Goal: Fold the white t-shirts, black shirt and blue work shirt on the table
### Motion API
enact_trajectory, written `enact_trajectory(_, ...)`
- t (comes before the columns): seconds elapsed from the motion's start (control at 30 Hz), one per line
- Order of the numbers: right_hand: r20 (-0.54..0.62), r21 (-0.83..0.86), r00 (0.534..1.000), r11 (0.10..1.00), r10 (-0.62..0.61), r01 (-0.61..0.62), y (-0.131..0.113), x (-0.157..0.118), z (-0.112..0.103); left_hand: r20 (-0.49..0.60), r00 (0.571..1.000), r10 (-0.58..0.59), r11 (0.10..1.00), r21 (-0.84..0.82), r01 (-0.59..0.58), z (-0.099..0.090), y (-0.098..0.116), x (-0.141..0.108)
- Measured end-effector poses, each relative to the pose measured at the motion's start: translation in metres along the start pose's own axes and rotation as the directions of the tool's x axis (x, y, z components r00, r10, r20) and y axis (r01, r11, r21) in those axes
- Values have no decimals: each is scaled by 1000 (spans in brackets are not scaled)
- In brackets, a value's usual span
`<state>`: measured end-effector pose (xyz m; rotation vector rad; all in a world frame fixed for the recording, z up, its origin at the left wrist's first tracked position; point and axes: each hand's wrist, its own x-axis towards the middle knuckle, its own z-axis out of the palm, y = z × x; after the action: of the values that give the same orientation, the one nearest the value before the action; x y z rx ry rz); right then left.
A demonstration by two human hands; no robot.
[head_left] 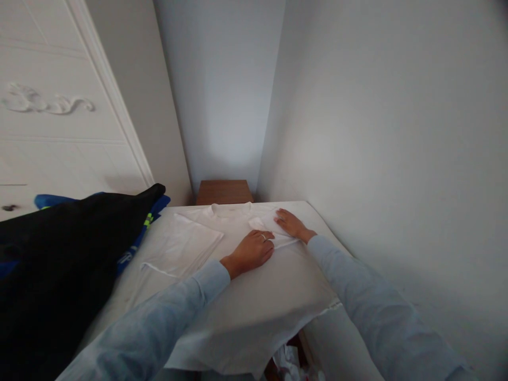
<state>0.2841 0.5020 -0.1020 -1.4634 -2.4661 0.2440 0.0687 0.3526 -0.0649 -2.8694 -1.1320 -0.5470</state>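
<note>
A white shirt [234, 291] lies spread on a white-covered surface, its neckline at the far edge and its lower part hanging over the near edge. The sleeve on the left is folded inward. On the right side of the shirt, my left hand [252, 251], with a ring on one finger, has its fingers curled down at the sleeve fabric; whether cloth is pinched under them is hard to make out. My right hand [291, 223] rests flat beyond it on the same sleeve, fingers spread.
Dark and blue clothes [79, 254] are heaped on the left, before a white cabinet [59, 121]. A brown wooden piece [223, 191] stands behind the far edge. A wall [377, 132] runs along the right. Items [289, 362] show below the near edge.
</note>
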Motion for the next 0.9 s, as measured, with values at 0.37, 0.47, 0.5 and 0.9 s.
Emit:
enact_trajectory(0.37, 37, -76, 999, 997, -9, 12, 3, 4, 0, 41, 992, -123, 987, 108, 118, -3, 17, -10)
enact_trajectory(0.47, 31, -110, 1000, 994, -2, 5, -2, 4, -2, 86, 957, -278, 950, 172, 260, -6, 2, -11)
enact_trajectory(0.5, 24, -121, 1000, 993, 6, -3, -6, 4, -3, 104, 944, -314, 940, 173, 294, -6, -3, -11)
enact_trajectory(0.9, -8, -44, 911, 910, -413, 412, -72, -8, 17, 51, 941, -334, 930, 180, 320, -1, -17, -20)
